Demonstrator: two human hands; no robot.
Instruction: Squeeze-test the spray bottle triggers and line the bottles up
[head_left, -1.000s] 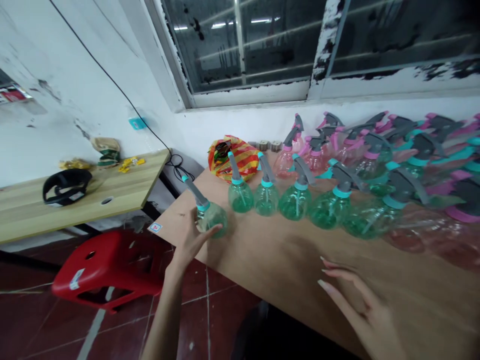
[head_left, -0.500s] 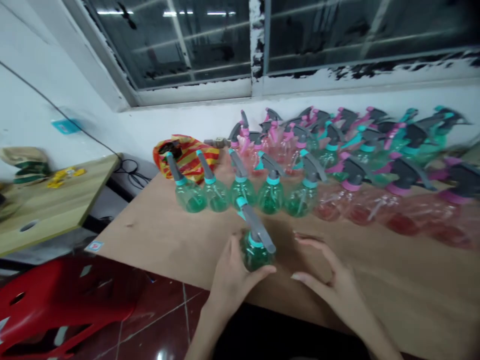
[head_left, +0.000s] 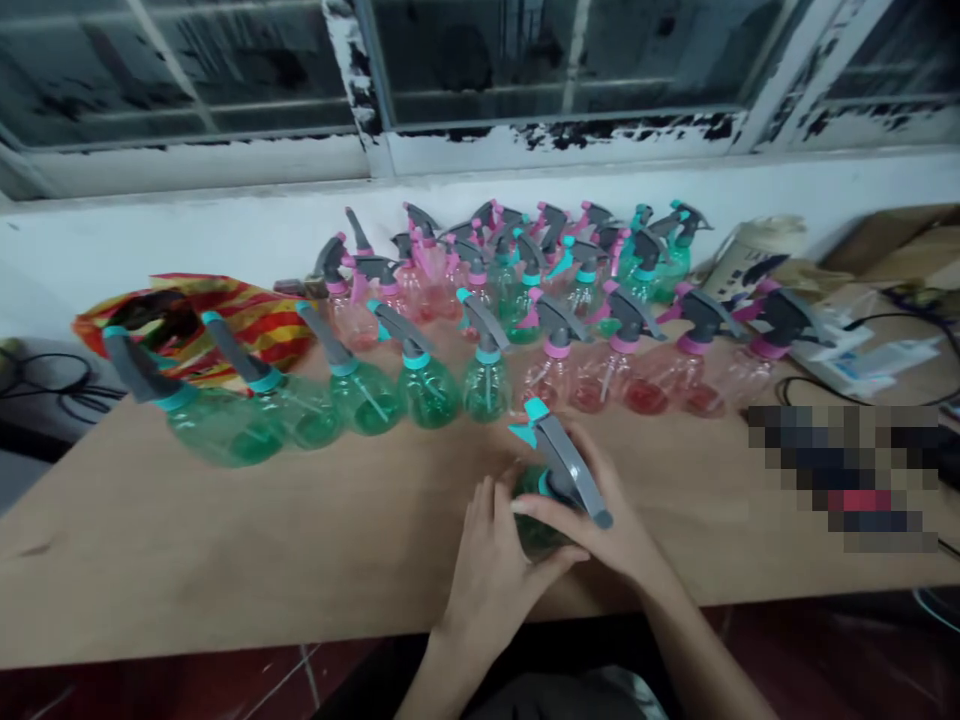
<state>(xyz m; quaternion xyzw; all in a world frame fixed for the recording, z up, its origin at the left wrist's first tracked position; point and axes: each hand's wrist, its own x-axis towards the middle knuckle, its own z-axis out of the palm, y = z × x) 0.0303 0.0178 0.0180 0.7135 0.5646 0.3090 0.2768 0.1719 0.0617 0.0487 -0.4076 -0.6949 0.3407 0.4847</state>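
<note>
A green spray bottle [head_left: 537, 536] with a grey and turquoise trigger head stands near the table's front edge. My left hand [head_left: 495, 560] is wrapped round the lower part of its body. My right hand [head_left: 611, 520] is closed round the upper body and neck, just under the grey head. Between them the hands cover most of the bottle. Behind it runs a front row of green spray bottles [head_left: 375, 405] on the left and pink spray bottles [head_left: 645, 390] on the right.
More pink and green spray bottles [head_left: 427, 270] crowd the back by the wall. A red-and-yellow striped bag [head_left: 255, 320] lies at the left. At the right are a beige bag [head_left: 765, 250], a cardboard box [head_left: 907, 240], white packets [head_left: 862, 355] and cables on the table [head_left: 300, 560].
My right hand has come in from the right and closed on the bottle. My left hand stays on it. The view has swung to the right.
</note>
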